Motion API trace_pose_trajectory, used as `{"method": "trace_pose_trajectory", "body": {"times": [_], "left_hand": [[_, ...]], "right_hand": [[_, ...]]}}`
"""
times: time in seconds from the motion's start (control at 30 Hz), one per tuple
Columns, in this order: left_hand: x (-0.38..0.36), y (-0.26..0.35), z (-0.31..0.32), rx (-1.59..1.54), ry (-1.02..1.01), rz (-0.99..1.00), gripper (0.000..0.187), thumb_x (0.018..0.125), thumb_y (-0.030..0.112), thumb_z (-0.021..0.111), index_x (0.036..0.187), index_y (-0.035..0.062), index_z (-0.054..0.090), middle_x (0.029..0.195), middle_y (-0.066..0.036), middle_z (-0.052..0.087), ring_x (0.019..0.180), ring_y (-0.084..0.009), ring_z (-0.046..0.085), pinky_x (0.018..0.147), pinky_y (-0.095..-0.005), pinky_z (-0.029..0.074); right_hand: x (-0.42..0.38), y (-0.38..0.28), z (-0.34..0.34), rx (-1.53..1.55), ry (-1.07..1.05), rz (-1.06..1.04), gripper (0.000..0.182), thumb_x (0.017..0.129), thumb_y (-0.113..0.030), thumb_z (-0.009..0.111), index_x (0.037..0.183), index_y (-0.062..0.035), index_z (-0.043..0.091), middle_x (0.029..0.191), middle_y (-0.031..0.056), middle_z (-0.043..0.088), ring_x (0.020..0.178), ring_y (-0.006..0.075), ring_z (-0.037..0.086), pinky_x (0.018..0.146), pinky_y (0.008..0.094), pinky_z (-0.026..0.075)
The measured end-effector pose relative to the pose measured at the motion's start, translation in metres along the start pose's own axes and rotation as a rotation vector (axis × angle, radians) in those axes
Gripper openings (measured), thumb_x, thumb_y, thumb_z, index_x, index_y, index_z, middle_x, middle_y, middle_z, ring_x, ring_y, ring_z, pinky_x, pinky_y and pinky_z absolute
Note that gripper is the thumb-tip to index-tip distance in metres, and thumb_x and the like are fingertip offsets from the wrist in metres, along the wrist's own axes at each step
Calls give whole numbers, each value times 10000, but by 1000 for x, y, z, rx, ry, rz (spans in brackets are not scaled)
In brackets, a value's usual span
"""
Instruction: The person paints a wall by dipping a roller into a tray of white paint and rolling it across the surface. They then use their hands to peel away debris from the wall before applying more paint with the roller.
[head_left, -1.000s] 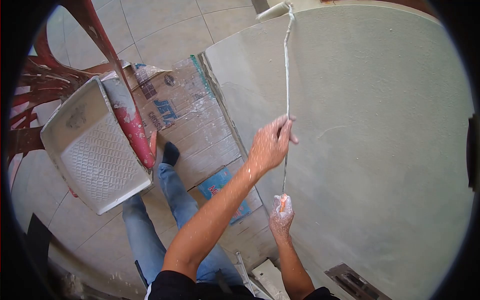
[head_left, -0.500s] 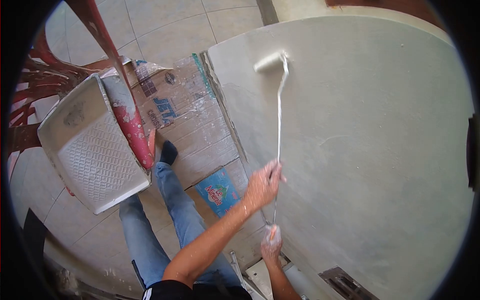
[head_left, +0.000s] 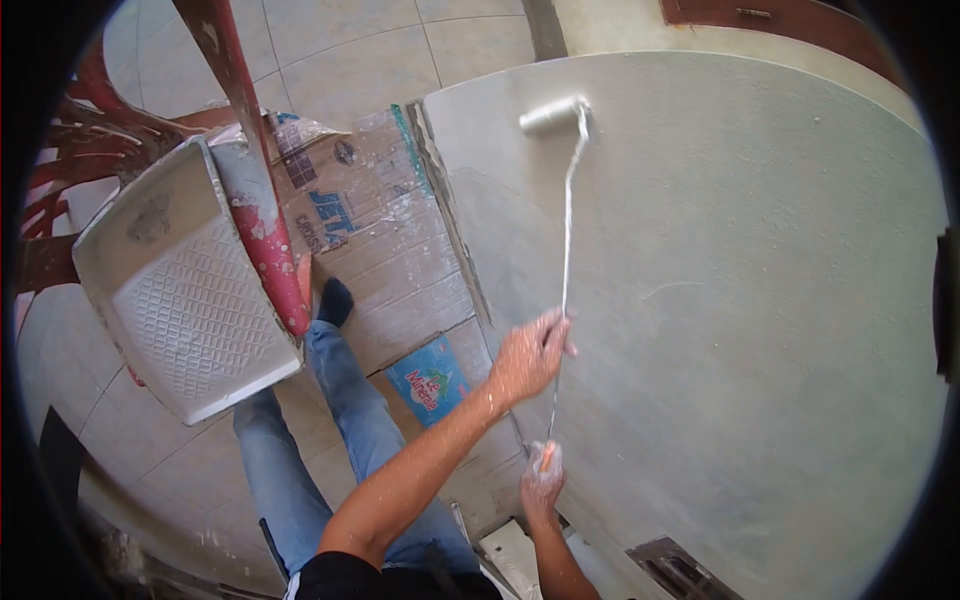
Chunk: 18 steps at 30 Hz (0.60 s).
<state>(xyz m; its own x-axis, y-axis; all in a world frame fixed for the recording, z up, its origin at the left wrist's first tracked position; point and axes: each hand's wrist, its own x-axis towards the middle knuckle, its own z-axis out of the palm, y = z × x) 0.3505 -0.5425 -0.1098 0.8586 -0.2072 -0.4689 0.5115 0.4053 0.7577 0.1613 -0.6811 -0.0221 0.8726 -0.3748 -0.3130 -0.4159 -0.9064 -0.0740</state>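
A long-framed paint roller (head_left: 569, 215) reaches up a grey wall panel (head_left: 740, 300). Its white roller head (head_left: 549, 116) lies against the wall close to the upper edge. My left hand (head_left: 532, 354) is closed around the middle of the metal rod. Lower down, my right hand (head_left: 542, 487) grips the handle end, where a bit of orange handle (head_left: 547, 457) shows. White paint spatters both hands and the left forearm. The wall has slightly paler, wetter-looking patches near the roller.
A paint tray (head_left: 205, 330) with a ridged ramp rests at left on a paint-stained red chair (head_left: 268, 265). Flattened cardboard (head_left: 385, 270) covers the floor along the wall, with a blue printed piece (head_left: 428, 380) beside my legs. Floor tiles (head_left: 350, 60) show beyond.
The roller head has moved a little up the wall, and both hands have shifted slightly upward with the rod. The view has tilted a bit. Both grips stay the same.
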Motion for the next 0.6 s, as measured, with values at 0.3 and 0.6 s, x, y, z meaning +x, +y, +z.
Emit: {"method": "trace_pose_trajectory", "body": {"times": [0.3,0.6], "left_hand": [[14,-3,-10,20,3,-40,322,1003,249,459,1168,8,593,703,-41,663,614,-106,552,617,-293,471],[-50,-70,42,-7,-44,-92,268,993,217,462,1152,37,579,761,-82,689,651,-188,621,639,-322,488]], "right_hand": [[18,-26,12,40,-33,43,198,951,-180,524,864,-8,480,686,221,466,619,422,450,552,422,401],[-46,88,33,-55,-81,99,219,922,-203,576,896,-2,494,720,223,564,711,472,564,601,476,447]]}}
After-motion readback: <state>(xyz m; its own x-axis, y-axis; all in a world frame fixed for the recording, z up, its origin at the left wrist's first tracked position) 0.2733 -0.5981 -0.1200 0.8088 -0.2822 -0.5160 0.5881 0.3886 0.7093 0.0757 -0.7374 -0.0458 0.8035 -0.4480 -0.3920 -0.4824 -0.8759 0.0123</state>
